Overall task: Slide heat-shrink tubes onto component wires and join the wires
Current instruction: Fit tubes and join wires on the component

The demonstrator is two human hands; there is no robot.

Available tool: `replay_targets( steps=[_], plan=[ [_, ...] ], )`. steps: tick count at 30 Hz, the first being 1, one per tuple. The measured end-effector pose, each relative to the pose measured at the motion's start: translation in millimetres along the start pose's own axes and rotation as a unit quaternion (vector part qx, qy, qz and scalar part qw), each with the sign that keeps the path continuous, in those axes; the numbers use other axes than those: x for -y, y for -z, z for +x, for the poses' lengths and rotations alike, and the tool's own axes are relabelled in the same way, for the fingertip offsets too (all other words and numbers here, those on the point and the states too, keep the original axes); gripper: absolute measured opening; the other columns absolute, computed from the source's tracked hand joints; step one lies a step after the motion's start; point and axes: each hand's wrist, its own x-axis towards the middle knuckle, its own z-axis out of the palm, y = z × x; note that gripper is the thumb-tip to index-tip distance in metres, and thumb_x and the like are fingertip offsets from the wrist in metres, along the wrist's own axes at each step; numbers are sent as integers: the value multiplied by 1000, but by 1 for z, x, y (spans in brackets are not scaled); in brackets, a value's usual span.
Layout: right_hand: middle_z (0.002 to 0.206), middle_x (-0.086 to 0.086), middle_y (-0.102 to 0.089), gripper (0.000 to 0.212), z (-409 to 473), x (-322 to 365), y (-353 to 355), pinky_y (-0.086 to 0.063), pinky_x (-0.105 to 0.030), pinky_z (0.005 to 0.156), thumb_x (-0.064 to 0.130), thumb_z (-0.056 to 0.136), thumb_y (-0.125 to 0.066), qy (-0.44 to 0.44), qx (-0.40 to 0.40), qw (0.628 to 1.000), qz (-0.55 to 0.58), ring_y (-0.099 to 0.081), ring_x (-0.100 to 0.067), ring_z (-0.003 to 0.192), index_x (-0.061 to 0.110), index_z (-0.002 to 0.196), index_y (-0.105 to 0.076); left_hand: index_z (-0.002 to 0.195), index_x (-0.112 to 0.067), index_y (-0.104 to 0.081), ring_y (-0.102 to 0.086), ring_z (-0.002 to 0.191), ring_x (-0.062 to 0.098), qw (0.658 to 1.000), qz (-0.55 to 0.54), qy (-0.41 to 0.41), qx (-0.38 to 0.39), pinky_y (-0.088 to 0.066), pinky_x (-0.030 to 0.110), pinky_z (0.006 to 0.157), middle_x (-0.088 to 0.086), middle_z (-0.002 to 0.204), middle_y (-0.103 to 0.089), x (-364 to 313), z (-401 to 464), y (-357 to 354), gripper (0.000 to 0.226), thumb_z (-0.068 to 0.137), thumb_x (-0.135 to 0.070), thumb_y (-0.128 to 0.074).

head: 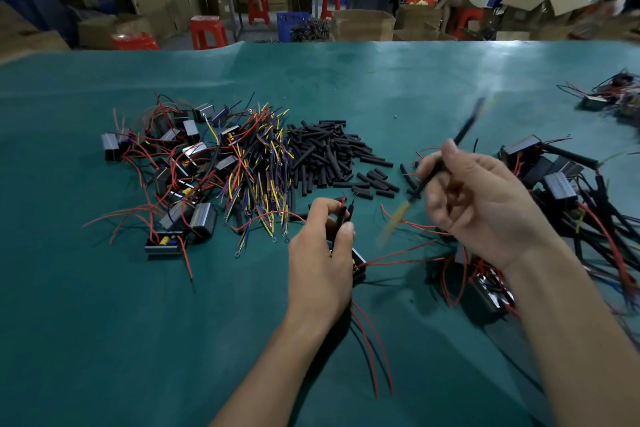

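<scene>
The left hand [320, 253] pinches a component's [358, 262] wires [343, 210] upright, ends exposed for joining, while the right hand [478, 204] clamps a blurred lead [446, 163] above the tabletop [346, 80].

Bare hands [320, 253], bare forearms; no sleeves, gloves or rings visible.

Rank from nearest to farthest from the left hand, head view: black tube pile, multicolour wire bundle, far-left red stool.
From the left hand:
1. Multicolour wire bundle, just up-left.
2. Black tube pile, straight beyond the hand; close to the first, hard to call.
3. Red stool, on the floor past the table's far edge.
</scene>
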Motion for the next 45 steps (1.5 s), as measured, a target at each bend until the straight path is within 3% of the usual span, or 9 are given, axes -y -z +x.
replay_targets(
  steps=[5, 9, 13, 17, 19, 24, 30, 36, 45],
  plan=[
    [64, -16, -45, 42, -1, -8, 2, -26, -18, 44, 48, 80, -79, -58, 60, 989, -122, -38, -8, 46, 7, 71, -75, 99, -23, -56, -67, 81, 18, 1000, -4, -6, 2, -56, 44, 74, -3, 80, -65, -1, 0, 0, 13, 97, -11, -59],
    [74, -10, -62, 21, 0, -21, -8, -38, -16, 44, 19, 87, -72, -135, 110, 963, -204, -49, -8, 51, 5, 103, -77, 99, -23, -55, -63, 76, 13, 1000, 6, -14, -5, -51, 40, 77, -5, 79, -65, 0, 0, 1, 15, 96, -9, -60],
    [73, -13, -58, 28, 2, -32, -15, -42, -23, 45, -5, 90, -70, -150, 109, 949, -255, -54, -17, 54, 8, 114, -66, 104, -23, -57, -61, 74, 11, 1000, 1, -20, -9, -54, 41, 73, -6, 79, -64, -2, 0, 1, 16, 97, -9, -59],
    [68, -10, -68, 2, 5, -40, -23, -40, -23, 39, 20, 102, -61, -144, 73, 950, -268, -54, -16, 48, 18, 103, -62, 113, -21, -63, -62, 76, 8, 1000, 2, -20, -1, -55, 35, 74, -9, 85, -68, -2, 0, 1, 22, 98, -7, -56],
    [72, -13, -71, 14, 6, -44, -25, -39, -22, 37, 26, 104, -58, -134, 48, 953, -269, -54, -16, 47, 19, 93, -64, 115, -20, -64, -60, 71, 4, 1000, 5, -19, -2, -53, 28, 70, -10, 84, -67, -3, 0, 2, 22, 99, -7, -56],
    [69, -5, -65, 11, 9, -49, -21, -43, -24, 42, 8, 95, -70, -78, -14, 969, -235, -54, -15, 51, 0, 88, -72, 112, -18, -65, -54, 72, 6, 1000, 21, -21, 3, -48, 26, 72, -12, 81, -60, -3, 0, 2, 17, 101, -11, -54],
    [68, -10, -68, 16, 11, -54, -20, -51, -28, 47, 1, 90, -75, -51, -25, 973, -223, -57, -15, 51, 12, 99, -70, 105, -14, -59, -58, 78, 16, 1000, 29, -8, 9, -49, 40, 75, -6, 85, -66, -3, 0, 2, 9, 101, -13, -52],
    [74, -8, -67, 18, 12, -55, -24, -54, -29, 48, -2, 87, -76, -34, -59, 970, -233, -59, -17, 51, 12, 84, -67, 106, -17, -58, -63, 91, 2, 1000, 11, -4, 11, -50, 31, 83, -13, 96, -71, -1, 0, 2, 12, 101, -10, -51],
    [89, -12, -62, 16, 9, -55, -35, -59, -35, 55, -9, 92, -67, -44, -52, 972, -226, -64, -19, 57, 5, 86, -63, 111, -17, -61, -64, 84, 9, 1000, 1, -14, 11, -51, 38, 83, -7, 92, -70, 3, 1, 0, 17, 100, -8, -51]
  ],
)
